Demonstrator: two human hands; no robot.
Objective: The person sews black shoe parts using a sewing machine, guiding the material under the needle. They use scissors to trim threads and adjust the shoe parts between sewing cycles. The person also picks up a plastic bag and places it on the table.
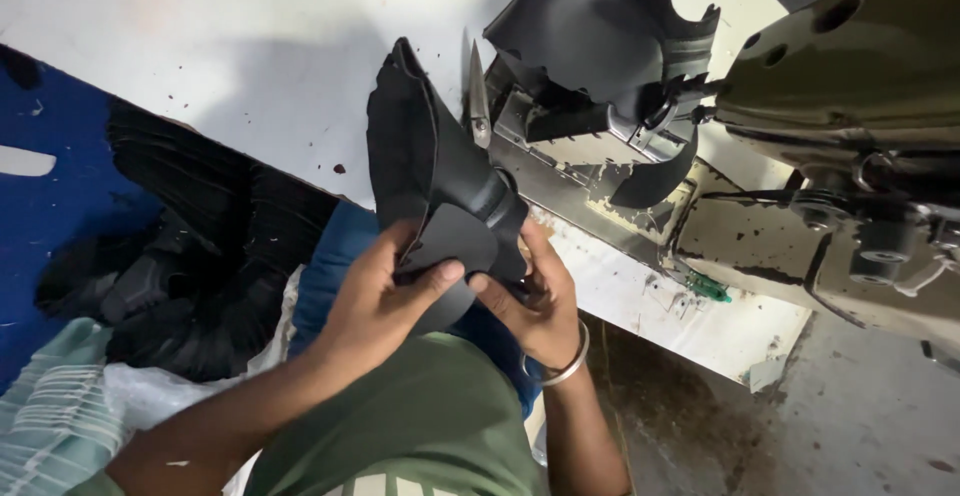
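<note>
Both hands pinch black shoe upper (440, 181) above lap, before tabletop (230, 66) | left hand (375, 301) thumb on edge | right hand (540, 301) fingers beneath | advice: align edges flush, grip near seam | sewing machine (830, 156) well right.

packages: just one maybe, a crumpled clear-white plastic bag (140, 396) at the bottom left, below the worktop's near edge
labels: none that I can spot
signs: nope
screens: nope
</note>
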